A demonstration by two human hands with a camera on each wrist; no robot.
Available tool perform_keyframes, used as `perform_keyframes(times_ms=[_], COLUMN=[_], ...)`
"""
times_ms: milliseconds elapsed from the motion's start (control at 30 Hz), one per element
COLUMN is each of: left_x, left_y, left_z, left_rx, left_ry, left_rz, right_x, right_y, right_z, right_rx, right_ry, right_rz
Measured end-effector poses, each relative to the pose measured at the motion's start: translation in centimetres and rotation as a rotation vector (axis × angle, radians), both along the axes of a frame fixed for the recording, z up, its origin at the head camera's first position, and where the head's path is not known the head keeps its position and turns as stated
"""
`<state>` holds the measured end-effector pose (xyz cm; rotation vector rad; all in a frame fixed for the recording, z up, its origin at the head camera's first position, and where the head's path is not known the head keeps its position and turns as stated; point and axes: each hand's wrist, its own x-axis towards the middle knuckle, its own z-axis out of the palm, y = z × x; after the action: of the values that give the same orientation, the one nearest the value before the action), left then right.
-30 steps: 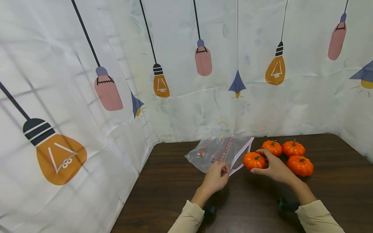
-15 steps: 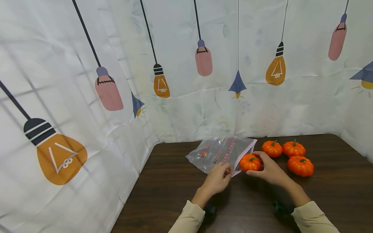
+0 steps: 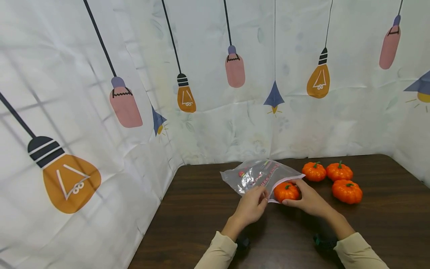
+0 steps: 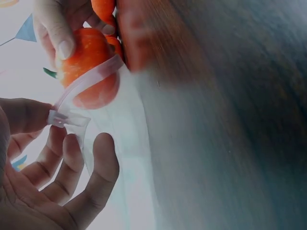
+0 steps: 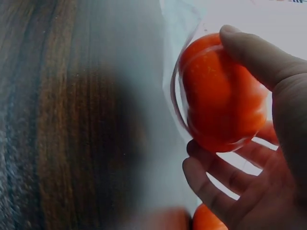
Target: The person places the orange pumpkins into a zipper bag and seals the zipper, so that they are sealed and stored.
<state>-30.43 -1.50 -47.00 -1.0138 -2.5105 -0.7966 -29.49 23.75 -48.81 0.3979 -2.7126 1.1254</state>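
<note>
My right hand point(image 3: 310, 198) grips a small orange pumpkin point(image 3: 286, 191) with a green stem, thumb on one side and fingers on the other. Part of that pumpkin sits inside the mouth of a clear plastic zip bag point(image 3: 250, 175) with pink and red print. In the left wrist view the bag's pale pink edge point(image 4: 93, 76) crosses over the pumpkin point(image 4: 86, 52). My left hand point(image 3: 250, 207) pinches a corner of that edge between thumb and finger, the other fingers spread below. From the right wrist, the held pumpkin point(image 5: 220, 96) shows close up, its near side between thumb and fingers.
To the right on the dark wooden table point(image 3: 188, 216) stand three more orange pumpkins: one at the back left point(image 3: 314, 171), another pumpkin point(image 3: 339, 171) beside it, and a nearer pumpkin point(image 3: 347, 191). A white cloth point(image 3: 215, 130) printed with lamps hangs behind the table.
My right hand has moved left with the pumpkin, from outside the bag's edge into its mouth. The bag has shifted slightly right and its mouth has widened around the pumpkin.
</note>
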Motion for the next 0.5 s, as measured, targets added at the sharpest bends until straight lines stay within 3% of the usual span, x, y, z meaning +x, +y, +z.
perform_keyframes(times_ms=[500], left_x=[-0.18], left_y=[0.42], left_z=[-0.47], left_rx=[0.159], left_ry=[0.101], left_rz=[0.080], right_x=[0.11], right_y=[-0.16], right_z=[-0.44], right_rx=[0.065], right_ry=[-0.051], right_rz=[-0.011])
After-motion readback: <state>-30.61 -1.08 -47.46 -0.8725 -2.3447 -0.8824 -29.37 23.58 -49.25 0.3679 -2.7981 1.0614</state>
